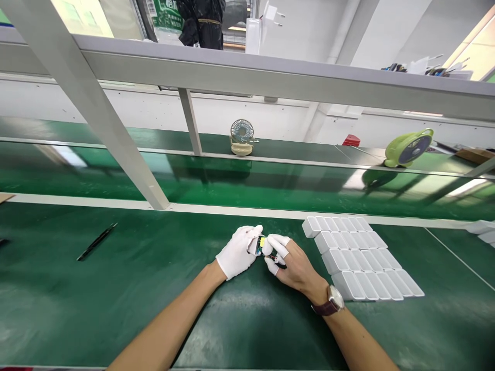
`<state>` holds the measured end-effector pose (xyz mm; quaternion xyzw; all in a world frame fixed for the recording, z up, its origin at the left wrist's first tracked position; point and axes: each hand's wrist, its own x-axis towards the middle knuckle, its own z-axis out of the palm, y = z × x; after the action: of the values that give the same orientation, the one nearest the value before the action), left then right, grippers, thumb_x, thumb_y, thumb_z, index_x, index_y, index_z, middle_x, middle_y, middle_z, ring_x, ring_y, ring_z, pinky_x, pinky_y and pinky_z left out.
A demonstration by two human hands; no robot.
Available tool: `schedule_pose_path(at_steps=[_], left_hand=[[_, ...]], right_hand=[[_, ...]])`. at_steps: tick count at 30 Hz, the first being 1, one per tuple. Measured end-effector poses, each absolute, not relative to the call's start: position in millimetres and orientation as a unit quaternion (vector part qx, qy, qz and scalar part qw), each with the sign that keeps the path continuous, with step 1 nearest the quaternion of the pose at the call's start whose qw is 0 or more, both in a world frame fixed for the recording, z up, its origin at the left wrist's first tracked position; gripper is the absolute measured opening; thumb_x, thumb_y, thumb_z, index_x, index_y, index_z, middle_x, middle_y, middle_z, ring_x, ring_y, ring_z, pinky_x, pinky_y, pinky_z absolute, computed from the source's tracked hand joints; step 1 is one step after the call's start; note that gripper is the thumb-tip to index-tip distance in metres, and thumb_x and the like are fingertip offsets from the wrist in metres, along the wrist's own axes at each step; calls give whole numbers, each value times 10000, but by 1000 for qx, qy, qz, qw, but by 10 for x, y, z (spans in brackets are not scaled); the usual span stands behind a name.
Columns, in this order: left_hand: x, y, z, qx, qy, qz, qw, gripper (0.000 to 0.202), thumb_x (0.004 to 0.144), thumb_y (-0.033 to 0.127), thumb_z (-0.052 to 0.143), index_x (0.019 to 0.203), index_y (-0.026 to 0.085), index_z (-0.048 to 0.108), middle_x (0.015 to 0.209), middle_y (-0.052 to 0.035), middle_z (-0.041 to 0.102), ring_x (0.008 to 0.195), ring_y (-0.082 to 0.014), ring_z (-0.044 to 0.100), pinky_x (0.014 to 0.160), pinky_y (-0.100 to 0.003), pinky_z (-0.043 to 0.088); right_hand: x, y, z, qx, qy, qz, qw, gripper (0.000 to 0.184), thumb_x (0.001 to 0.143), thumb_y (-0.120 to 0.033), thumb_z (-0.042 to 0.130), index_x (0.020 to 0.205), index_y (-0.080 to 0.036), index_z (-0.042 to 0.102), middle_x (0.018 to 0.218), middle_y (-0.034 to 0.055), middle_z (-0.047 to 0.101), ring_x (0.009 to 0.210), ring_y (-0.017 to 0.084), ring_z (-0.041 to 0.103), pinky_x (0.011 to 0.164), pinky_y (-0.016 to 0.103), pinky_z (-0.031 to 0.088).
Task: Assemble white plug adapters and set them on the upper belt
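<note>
In a white glove, my left hand [242,251] grips a small circuit board [260,244] with a yellow component, which sits at a white plastic casing. My right hand [296,268] wears white finger covers and is closed up against the board's right side. Between its fingers are a pale rounded shape and a small dark piece, partly hidden and too small to name. Both hands meet just above the green tabletop [147,304]. Several rows of white open-topped plastic cases [363,257] stand to the right of my right hand.
Black tweezers or a pen-like tool [96,242] lies on the left. Behind a pale rail stretches a glossy green conveyor belt [240,185]. Beyond it stand a small cream fan [242,138] and a lime-green fan [409,148]. A slanted grey post [96,103] and an overhead shelf [270,72] frame the bench.
</note>
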<state>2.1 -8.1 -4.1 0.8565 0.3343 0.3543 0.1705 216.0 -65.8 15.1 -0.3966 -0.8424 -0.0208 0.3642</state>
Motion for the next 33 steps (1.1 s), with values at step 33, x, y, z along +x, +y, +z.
schedule_pose_path(at_steps=[33], left_hand=[[38,-110,205,667,436,288,532,505,775,323,739,1259,201,662,1261,-75,690,1180,-284,632,1123,-442,414]], right_hand=[[2251,-618,68,-434,-760,162,456,395,1040,-185,349,1394,-220,521,1291,127,618,1245,246,563,1063,479,493]])
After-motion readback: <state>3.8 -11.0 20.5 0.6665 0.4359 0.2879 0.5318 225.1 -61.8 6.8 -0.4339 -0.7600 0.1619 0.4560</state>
